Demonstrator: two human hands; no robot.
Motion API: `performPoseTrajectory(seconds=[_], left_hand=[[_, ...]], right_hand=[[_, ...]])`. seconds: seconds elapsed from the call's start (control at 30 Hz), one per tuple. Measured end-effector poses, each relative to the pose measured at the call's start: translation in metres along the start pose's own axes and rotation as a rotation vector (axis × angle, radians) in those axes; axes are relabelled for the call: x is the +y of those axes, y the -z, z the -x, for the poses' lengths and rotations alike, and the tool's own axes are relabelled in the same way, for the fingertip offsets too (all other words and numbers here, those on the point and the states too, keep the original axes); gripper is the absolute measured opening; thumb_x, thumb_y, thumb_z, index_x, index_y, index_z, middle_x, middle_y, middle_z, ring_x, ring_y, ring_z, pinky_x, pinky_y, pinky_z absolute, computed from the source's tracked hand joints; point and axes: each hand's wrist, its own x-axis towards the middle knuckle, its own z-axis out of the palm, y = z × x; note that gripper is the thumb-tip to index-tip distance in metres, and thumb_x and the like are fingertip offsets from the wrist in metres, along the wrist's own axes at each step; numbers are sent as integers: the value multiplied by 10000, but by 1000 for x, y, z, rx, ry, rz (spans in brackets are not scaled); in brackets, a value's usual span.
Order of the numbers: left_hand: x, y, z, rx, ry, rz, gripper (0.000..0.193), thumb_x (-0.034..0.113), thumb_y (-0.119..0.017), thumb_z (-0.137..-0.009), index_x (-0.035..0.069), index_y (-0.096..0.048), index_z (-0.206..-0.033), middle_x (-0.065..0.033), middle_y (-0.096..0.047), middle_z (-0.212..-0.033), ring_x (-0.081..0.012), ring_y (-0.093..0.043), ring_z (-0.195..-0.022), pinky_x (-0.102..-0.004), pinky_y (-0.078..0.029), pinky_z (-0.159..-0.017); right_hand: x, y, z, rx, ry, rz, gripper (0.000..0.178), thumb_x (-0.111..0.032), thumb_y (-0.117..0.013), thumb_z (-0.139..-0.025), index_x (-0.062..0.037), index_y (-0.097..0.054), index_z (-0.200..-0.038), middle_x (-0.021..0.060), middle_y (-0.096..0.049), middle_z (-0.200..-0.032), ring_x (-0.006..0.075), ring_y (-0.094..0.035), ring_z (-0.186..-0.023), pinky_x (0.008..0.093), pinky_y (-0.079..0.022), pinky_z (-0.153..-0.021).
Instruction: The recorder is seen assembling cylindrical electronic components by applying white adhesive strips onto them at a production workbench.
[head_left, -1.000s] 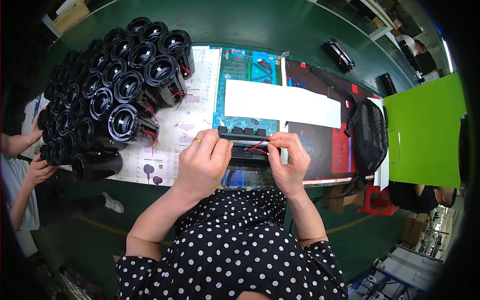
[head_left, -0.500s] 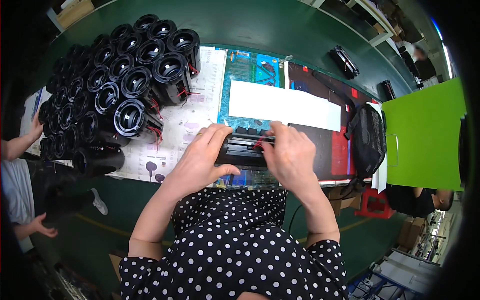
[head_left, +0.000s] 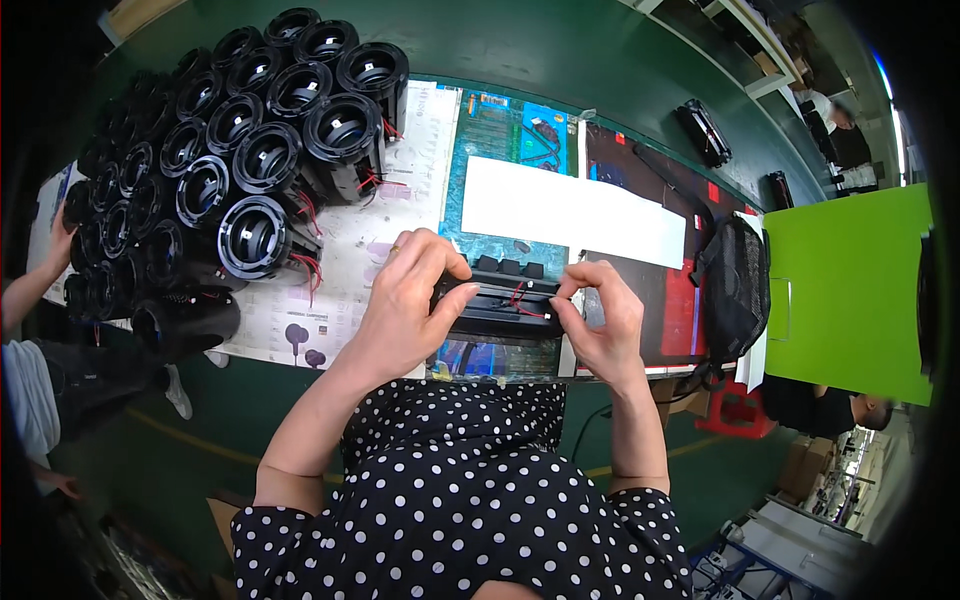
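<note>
At the person's twelve o'clock, by the surface's (head_left: pixel 490 130) near edge, the left hand (head_left: pixel 405 305) grips a black housing (head_left: pixel 490 325); the right hand (head_left: pixel 608 320) meets its three-o'clock end, hold unclear. Red wires (head_left: pixel 518 296) lie exposed, seemingly unsecured; what else remains cannot be told.

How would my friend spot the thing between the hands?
Find the table, then its near edge by the dotted dress. Between the left hand and right hand is a black case. Unlike the black tubes crowded leftward, it's apart, red wires on top.
</note>
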Motion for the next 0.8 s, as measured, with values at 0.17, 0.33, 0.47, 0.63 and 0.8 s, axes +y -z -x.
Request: performPoseTrajectory(seconds=[0.17,0.33,0.47,0.63,0.8], left_hand=[[0,0,-2,2,-90,-135,181,-30,-788,-858,8,-637,-949,-128,-629,-969,-328,-609,-940,-437,-486,-891],[1,-11,-6,85,-174,-198,164,-38,-758,-869,23,-614,-920,-127,-634,-990,-303,-606,-942,-407,-485,-901],[-4,-10,-9,244,-82,-10,150,-37,-729,-872,27,-600,-915,-117,-639,-1012,-287,-607,-950,-401,-496,-888],[22,5,11,119,-5,49,131,26,-747,-882,28,-620,-918,-142,-621,-1099,-313,-569,-1083,-439,-464,-985],[24,-6,31,28,-67,-250,148,26,-762,-881,48,-618,-905,-167,-526,-1164,-343,-517,-1130,-461,-425,-1010]], right_hand=[[13,11,-27,-248,-175,-252,268,36,-784,-841,5,-682,-1087,84,-714,-840,221,-716,-791,374,-575,-769],[44,-11,-94,-338,-154,-264,122,-39,-745,-913,3,-671,-1002,54,-721,-870,150,-668,-801,311,-558,-788],[12,-8,-121,-137,60,-204,99,-25,-718,-927,1,-652,-996,94,-721,-894,211,-702,-792,338,-568,-711],[-37,39,-50,-130,-19,-109,113,48,-742,-906,-6,-666,-968,98,-706,-886,228,-701,-744,340,-565,-662],[-43,16,18,-112,-136,-100,165,102,-749,-865,1,-654,-955,109,-660,-861,270,-684,-716,368,-556,-634]])
